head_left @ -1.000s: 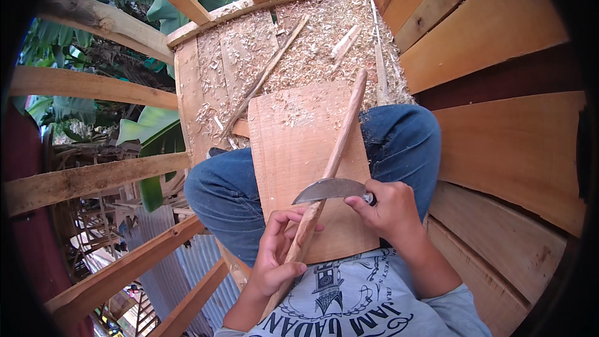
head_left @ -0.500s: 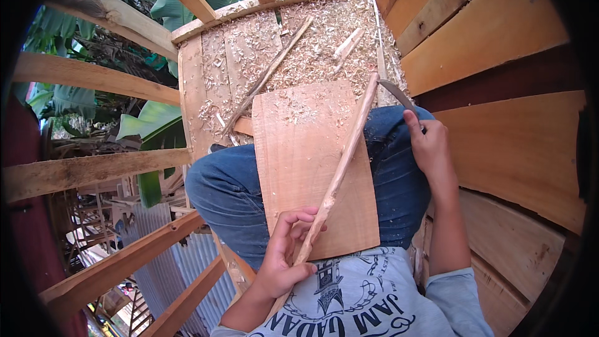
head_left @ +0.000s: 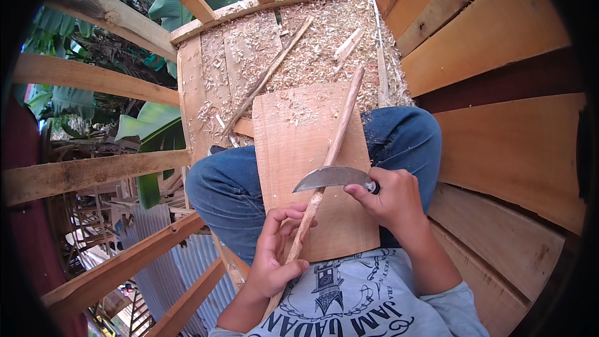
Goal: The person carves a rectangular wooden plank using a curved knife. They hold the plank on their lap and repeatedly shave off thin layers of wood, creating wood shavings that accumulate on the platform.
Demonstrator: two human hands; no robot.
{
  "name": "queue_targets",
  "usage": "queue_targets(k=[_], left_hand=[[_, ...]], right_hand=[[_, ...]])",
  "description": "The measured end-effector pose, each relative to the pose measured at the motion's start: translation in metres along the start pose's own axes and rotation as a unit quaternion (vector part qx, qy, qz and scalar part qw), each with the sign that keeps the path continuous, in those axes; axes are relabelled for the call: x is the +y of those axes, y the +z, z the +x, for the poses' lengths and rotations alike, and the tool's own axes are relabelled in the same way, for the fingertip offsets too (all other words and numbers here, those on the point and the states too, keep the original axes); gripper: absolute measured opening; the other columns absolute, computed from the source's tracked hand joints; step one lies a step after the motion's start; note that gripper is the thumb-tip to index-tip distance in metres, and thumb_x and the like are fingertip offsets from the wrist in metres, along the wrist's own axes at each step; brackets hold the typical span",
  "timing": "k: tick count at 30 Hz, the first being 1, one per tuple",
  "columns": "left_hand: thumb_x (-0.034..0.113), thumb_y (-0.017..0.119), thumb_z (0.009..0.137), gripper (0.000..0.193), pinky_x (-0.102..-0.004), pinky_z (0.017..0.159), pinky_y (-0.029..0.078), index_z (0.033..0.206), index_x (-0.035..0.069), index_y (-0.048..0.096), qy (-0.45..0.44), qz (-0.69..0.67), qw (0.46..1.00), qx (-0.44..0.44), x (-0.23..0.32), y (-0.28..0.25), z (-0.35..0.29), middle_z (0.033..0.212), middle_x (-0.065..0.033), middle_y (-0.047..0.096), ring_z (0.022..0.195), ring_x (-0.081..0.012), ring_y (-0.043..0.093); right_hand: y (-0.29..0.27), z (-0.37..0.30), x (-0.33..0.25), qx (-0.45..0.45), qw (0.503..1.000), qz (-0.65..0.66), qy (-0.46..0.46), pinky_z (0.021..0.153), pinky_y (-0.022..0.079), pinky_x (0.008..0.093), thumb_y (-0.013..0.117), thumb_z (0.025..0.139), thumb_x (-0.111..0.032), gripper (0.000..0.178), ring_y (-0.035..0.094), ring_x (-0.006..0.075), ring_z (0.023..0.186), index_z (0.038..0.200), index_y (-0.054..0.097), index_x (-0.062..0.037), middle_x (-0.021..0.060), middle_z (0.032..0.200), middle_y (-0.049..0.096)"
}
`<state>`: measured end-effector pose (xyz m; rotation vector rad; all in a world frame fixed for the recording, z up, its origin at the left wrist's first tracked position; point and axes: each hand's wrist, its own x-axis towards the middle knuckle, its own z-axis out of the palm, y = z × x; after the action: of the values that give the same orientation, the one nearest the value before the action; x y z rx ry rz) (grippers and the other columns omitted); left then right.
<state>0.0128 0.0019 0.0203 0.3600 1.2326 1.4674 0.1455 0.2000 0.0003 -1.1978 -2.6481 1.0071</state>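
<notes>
My left hand [head_left: 281, 243] is closed round the lower part of a long whittled stick [head_left: 340, 128], which slants up and away over my lap. In my right hand [head_left: 394, 198] is a curved knife [head_left: 327, 178], gripped by its dark handle. Its blade lies across the stick, a little above my left hand, with the tip to the left. Beneath the stick, a flat wooden board [head_left: 287, 150] rests across my thighs, with some shavings on its far end. The stick's near end runs down past my left wrist.
Curly wood shavings [head_left: 318, 31] cover much of the plank floor. A thin stick [head_left: 268, 78] and a short wood piece [head_left: 349, 43] lie among them. Wooden rails [head_left: 100, 81] stand on the left, and a plank wall [head_left: 486, 56] rises close on the right.
My right hand has drawn the knife from the stick's far end back toward me, near my left hand. The stick's far end has shifted slightly left.
</notes>
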Motion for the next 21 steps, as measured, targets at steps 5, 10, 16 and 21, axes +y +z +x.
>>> queue_targets(k=[5,10,16,21], left_hand=[[0.0,0.064,0.061,0.072,-0.0403,0.105,0.033,0.129,0.007,0.04,-0.004,0.023,1.0,0.005,0.0,0.004,0.004,0.138,-0.0128,0.039,0.124,-0.0291,0.047],[0.008,0.07,0.06,0.074,-0.0425,0.108,0.031,0.127,0.006,0.04,-0.015,0.027,0.999,0.014,-0.002,0.008,-0.005,0.135,-0.0131,0.039,0.124,-0.0295,0.046],[0.012,0.074,0.061,0.074,-0.0438,0.109,0.032,0.126,0.005,0.04,-0.038,0.023,0.999,-0.003,-0.005,0.007,-0.007,0.135,-0.0132,0.039,0.124,-0.0328,0.048],[0.0,0.065,0.061,0.072,-0.0434,0.109,0.031,0.129,0.004,0.039,-0.019,-0.044,0.999,-0.015,-0.001,-0.004,0.003,0.136,-0.014,0.039,0.125,-0.0314,0.047]], right_hand=[[-0.008,0.023,0.018,0.027,0.996,-0.088,-0.019,0.053,0.05,0.0438,0.062,0.079,-0.068,0.068,0.064,0.037,0.058,0.064,0.064,-0.0014,0.0192,0.055,0.059],[-0.037,0.064,0.059,0.101,0.987,-0.055,0.11,0.059,0.049,0.0446,0.057,0.088,-0.06,0.069,0.062,0.0432,0.064,0.069,0.062,0.0052,0.0249,0.06,0.059],[-0.025,0.049,0.055,0.113,0.979,0.102,0.136,0.051,0.038,0.0384,0.054,0.095,-0.051,0.064,0.049,0.0224,0.05,0.067,0.055,0.0068,0.0134,0.052,0.046],[-0.01,0.012,0.068,0.057,0.951,0.275,0.13,0.048,0.031,0.0335,0.056,0.095,-0.048,0.06,0.037,0.0094,0.053,0.065,0.052,0.0043,0.007,0.052,0.036]])
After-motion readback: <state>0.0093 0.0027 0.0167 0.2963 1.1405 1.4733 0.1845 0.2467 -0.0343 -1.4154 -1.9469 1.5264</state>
